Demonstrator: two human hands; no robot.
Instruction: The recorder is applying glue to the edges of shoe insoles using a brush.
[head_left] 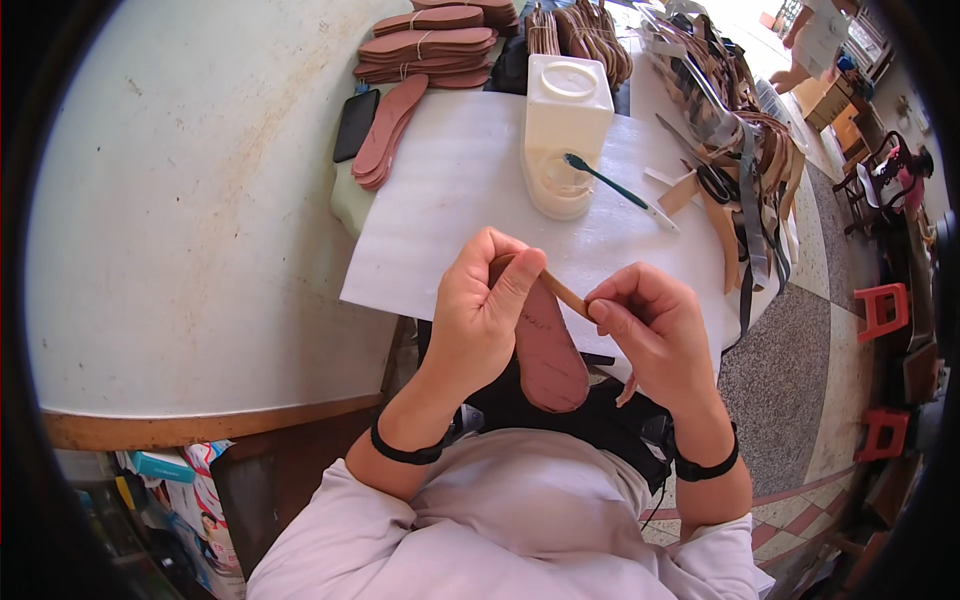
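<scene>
A reddish-brown insole hangs over my lap, its upper end pinched between the thumb and fingers of my left hand. A narrow tan strip runs from that upper end across to my right hand, whose thumb and fingertips grip its other end. The strip is stretched between the two hands, and my left fingers partly hide where it meets the insole. Beyond my hands stands a whitish plastic container, cut open at its near side, with pale residue inside. A dark green and white toothbrush leans across its edge.
A white sheet covers the work table. Bundled insoles, a loose insole pile and a black phone lie at the back left. Black-handled scissors and heaped strips lie at the right. Red stools stand beyond.
</scene>
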